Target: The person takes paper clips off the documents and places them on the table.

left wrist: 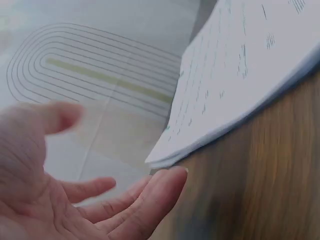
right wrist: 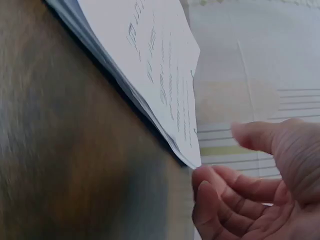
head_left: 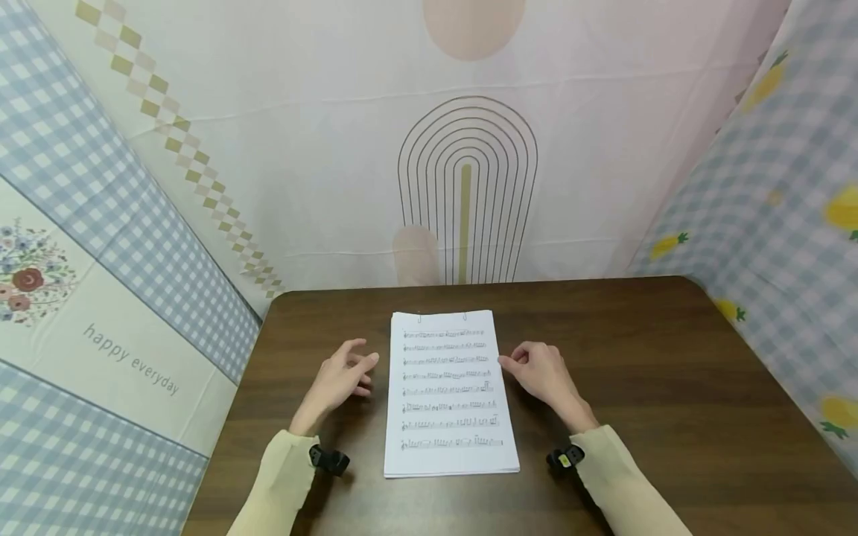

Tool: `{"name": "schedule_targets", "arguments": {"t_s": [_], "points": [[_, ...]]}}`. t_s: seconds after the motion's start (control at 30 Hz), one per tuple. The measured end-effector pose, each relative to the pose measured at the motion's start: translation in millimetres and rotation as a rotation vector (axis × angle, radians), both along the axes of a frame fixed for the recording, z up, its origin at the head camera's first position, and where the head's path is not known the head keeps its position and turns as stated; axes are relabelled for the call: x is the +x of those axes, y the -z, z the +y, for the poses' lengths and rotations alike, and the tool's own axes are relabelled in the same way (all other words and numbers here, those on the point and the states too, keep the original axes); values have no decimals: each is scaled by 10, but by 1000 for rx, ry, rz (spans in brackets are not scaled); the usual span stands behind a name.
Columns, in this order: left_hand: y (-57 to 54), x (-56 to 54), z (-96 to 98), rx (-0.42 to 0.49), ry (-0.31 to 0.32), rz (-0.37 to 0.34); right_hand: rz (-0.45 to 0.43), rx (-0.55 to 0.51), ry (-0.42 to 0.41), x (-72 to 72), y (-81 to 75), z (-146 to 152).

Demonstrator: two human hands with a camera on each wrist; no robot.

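Note:
A stack of sheet music lies flat on the brown table, printed with several staves of notes. Two small ring-like clips show along its top edge. My left hand is just left of the stack, thumb apart from the loosely bent fingers, and holds nothing. On the other side, my right hand is right at the stack's right edge. Its fingers are loosely curled, with the thumb apart from them and no sheet between. Layered page edges show in the right wrist view.
The wooden table reaches back to a pale curtain with an arch pattern. Checked cloths hang at the left and right. A black wrist camera sits on the left wrist, another on the right.

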State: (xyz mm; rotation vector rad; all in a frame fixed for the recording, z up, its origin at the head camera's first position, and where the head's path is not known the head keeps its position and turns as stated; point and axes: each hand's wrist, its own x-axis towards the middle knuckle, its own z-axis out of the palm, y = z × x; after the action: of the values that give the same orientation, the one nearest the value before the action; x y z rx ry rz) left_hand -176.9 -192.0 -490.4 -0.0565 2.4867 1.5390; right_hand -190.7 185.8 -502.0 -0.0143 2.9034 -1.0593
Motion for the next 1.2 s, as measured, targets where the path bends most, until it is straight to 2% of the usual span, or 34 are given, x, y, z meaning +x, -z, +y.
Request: {"name": "schedule_targets", "arguments": {"t_s": [0.17,0.27,0.47,0.77,1.2], "points": [[61,17,136,43,-33,-67,-107,14,26,18,60,-99],[109,29,202,47,-30,-84,-135,7,50,29,93,-158],[161,56,266,30,-9,-96,-138,-34,104,23,118,-250],[157,74,297,49,-1,-90,-188,-134,159,-5,143,-252],[157,81,287,55,-4,-101,-224,-255,159,-23,208,-234]]}}
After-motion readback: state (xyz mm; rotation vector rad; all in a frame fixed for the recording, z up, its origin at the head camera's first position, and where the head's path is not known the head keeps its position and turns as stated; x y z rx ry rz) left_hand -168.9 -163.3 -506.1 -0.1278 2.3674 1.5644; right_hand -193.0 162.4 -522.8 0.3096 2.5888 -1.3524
